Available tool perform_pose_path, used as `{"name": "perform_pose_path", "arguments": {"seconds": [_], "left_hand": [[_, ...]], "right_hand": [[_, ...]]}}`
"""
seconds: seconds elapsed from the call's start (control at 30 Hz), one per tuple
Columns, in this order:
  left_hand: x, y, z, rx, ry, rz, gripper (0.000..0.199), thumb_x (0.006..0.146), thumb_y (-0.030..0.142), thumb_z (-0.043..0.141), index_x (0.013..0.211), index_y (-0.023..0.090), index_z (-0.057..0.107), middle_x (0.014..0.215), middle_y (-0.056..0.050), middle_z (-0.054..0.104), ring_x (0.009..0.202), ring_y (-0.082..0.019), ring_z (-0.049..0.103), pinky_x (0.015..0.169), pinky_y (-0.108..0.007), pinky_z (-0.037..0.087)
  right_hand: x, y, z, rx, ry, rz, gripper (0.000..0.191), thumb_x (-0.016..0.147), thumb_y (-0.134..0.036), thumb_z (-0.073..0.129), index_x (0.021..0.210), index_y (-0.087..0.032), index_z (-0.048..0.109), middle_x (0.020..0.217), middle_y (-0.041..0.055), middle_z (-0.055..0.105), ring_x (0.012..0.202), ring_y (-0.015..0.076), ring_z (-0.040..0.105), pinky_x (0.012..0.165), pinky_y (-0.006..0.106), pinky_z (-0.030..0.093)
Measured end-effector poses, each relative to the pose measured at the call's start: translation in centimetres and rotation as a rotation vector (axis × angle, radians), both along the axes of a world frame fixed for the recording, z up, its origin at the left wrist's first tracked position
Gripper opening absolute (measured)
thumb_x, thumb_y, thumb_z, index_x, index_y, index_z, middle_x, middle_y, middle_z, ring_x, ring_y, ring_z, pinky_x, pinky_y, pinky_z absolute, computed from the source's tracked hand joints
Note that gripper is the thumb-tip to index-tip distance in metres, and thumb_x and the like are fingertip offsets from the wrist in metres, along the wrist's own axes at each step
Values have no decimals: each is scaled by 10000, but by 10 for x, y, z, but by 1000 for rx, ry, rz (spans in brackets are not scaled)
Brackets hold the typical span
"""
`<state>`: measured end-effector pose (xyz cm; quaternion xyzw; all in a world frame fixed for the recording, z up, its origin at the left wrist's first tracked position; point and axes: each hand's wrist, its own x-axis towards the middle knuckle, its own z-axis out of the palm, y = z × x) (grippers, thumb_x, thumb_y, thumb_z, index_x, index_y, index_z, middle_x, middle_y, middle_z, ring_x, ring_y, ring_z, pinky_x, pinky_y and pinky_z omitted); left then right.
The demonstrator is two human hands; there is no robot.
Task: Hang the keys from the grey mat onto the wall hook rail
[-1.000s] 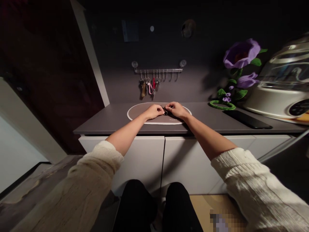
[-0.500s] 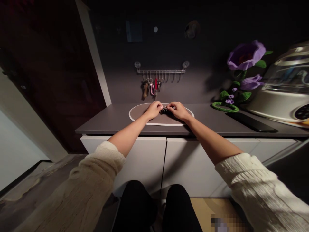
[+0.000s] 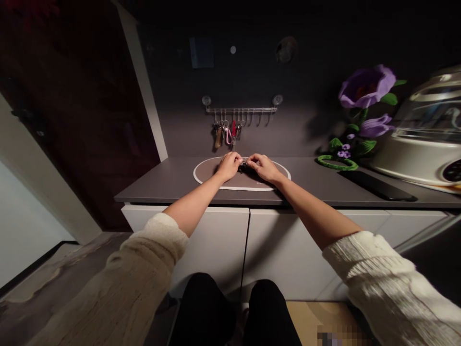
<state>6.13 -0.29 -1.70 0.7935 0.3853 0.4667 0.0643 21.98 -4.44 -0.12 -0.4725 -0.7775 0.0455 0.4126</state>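
Both hands meet over an oval brown mat [image 3: 230, 183] with a white rim. Between them is a small dark object with a metallic glint [image 3: 243, 166], too small to name. My left hand [image 3: 229, 166] has its thumb and fingers pinched together at the object's left side. From the right, my right hand [image 3: 264, 167] pinches at the same object, its fingertips close to those of the left. The fingers partly cover the object.
A clear rail [image 3: 241, 110] with hooks holds several keys [image 3: 219, 136] on the wall behind. To the right are purple flowers [image 3: 374, 126], a black phone [image 3: 378, 185] and a cream appliance [image 3: 414, 156]. The counter's front edge [image 3: 201, 200] runs below the mat.
The view has shifted slightly, so the scene sits a little lower. My right fingertips have moved slightly left, closer to my left hand, over the dark object.
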Motion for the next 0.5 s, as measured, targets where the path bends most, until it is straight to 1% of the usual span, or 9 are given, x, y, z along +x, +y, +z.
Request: {"name": "perform_pose_path", "arguments": {"seconds": [0.1,0.23,0.4,0.5], "left_hand": [[1,2,-1,14,10,-7,95,780,194,466,763,164,555,814,-38,563,808,-144,486,775,-274,377],[2,4,-2,14,23,-4,99,782,203,465,764,167,555,814,-36,561,804,-143,490,764,-270,382],[3,1,-2,24,34,-6,98,784,201,461,765,168,551,810,-36,561,801,-141,491,758,-266,385],[4,-2,0,56,40,29,107,793,218,458,776,169,551,819,-37,560,797,-141,494,755,-266,386]], "right_hand": [[0,2,-1,-24,-8,-16,182,781,-314,504,825,-169,604,852,43,625,769,146,494,740,244,361],[1,4,-2,-40,43,-2,172,773,-321,512,793,-168,589,816,36,618,723,133,489,709,228,362],[1,6,-3,-12,59,43,167,781,-315,486,744,-167,555,764,32,593,706,132,478,691,226,353],[2,10,-4,22,65,82,173,784,-321,465,739,-168,531,741,22,569,693,127,465,680,229,355]]}}
